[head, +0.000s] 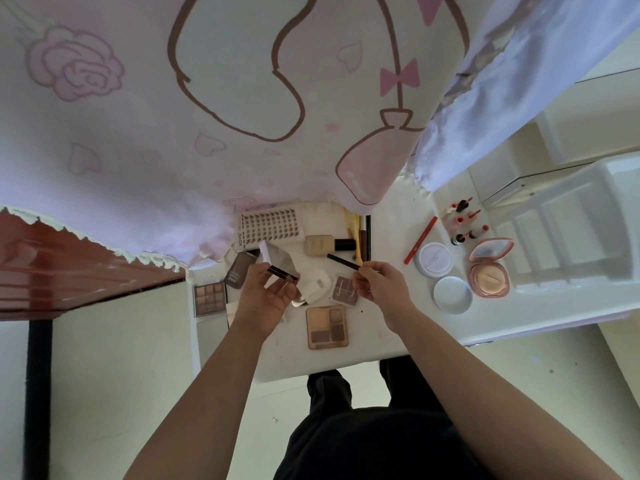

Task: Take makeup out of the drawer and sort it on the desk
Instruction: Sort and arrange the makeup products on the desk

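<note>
The open white drawer (239,344) holds several makeup items: a lash tray (268,226), a beige foundation bottle (320,245), two eyeshadow palettes (327,327), a small brown palette (344,291) and a white compact (317,285). My left hand (268,299) hovers above the drawer and holds a dark slim stick (282,274). My right hand (379,282) pinches a thin black pencil (343,262) that points up and left. On the white desk (554,292) to the right lie small lip bottles (464,220), a red pencil (420,240), two round white jars (434,259) and an open pink compact (490,268).
A pink cartoon-print cloth (207,116) hangs over the drawer's far part. A dark red wooden top (69,261) stands at the left. Another palette (209,298) lies on the drawer's left edge. My dark-clothed legs (363,427) are below the drawer.
</note>
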The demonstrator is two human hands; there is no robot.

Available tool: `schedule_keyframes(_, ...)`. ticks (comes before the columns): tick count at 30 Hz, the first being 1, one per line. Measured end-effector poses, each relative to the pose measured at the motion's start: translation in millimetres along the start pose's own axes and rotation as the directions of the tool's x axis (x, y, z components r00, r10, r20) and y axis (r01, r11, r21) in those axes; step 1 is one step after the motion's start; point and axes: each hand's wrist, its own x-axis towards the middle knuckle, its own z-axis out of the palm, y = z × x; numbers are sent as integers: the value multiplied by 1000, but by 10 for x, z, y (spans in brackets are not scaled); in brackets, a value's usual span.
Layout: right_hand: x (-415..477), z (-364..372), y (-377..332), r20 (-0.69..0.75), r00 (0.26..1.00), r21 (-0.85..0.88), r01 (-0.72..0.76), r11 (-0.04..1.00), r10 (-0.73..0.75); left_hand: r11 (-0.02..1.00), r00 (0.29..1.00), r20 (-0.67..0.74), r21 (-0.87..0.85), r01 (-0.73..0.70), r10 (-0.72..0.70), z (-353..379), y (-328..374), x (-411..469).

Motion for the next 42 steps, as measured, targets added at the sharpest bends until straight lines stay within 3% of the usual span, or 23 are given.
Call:
schedule_keyframes(7,-32,-62,-28,49,999,35,-10,999,8,988,996,87,-152,9,4,28,29,-28)
schedule_keyframes(20,-8,-12,-124,123,992,-66,-31,997,39,998,994,111,-53,31,-25,71,22,27)
schedule_keyframes(27,7,20,-117,142,989,-64,-39,997,48,992,996,91,-127,21,-9,114,6,29)
schedule_keyframes(34,-16,36,-121,162,985,-58,-41,998,50,976,982,165,-182,118,-88,98,22,11)
schedule_keyframes(39,-5,18,-108,154,987,-63,-40,997,49,995,980,176,-24,94,-88,87,66,-7)
schedule_keyframes(42,-48,6,-123,154,987,-83,-24,996,37,969,999,-44,246,13,-2,88,50,102)
